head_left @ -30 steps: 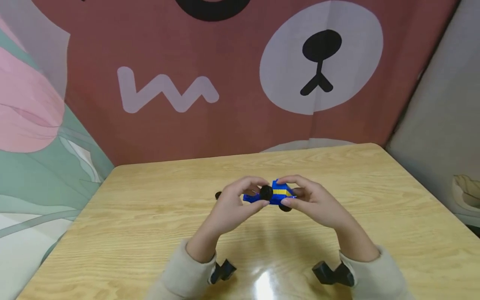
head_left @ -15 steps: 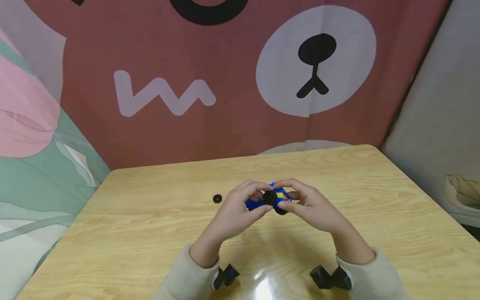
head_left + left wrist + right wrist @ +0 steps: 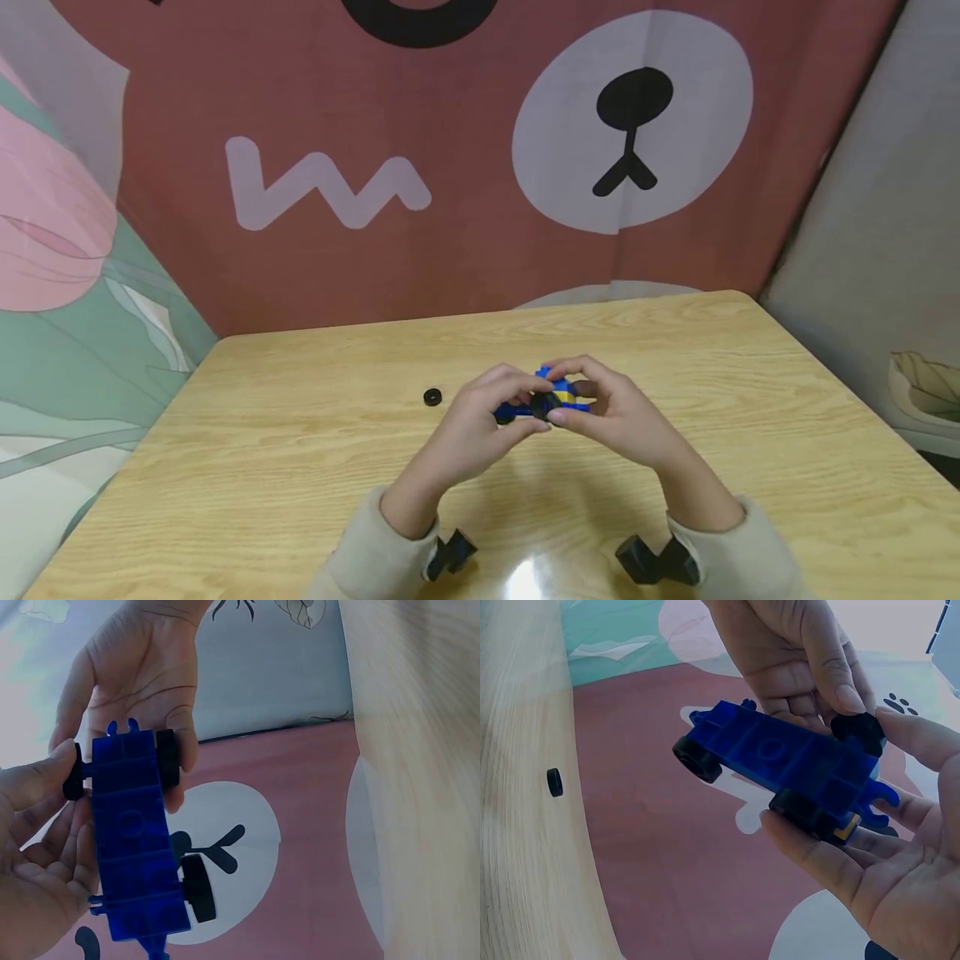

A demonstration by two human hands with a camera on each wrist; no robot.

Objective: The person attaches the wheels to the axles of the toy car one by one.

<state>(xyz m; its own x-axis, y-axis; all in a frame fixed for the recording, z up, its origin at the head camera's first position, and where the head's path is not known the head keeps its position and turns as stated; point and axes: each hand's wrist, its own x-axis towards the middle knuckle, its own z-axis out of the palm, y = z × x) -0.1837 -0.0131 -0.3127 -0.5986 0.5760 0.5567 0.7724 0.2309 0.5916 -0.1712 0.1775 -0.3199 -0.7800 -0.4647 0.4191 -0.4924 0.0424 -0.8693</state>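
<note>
A blue toy car [image 3: 522,411] with a yellow stripe is held up above the table between both hands. Its underside faces the wrist cameras. My left hand [image 3: 480,425] pinches a black wheel [image 3: 859,733] at one end of the car between thumb and fingers. My right hand [image 3: 618,412] grips that same end of the body, its thumb against the wheel in the head view. Two more black wheels [image 3: 168,758] [image 3: 199,888] sit along the opposite side. One axle stub [image 3: 97,904] is bare. A loose black wheel [image 3: 432,397] lies on the table left of my left hand.
The light wooden table [image 3: 315,467] spreads beneath both hands. Behind it hangs a brown bear-print cloth [image 3: 465,258], with a grey surface [image 3: 855,208] to the right. Black wrist devices [image 3: 453,554] show below the sleeves.
The toy car has turned and dropped slightly, and my right thumb has moved left onto the wheel. The loose wheel, partly hidden behind my left hand earlier, now shows fully.
</note>
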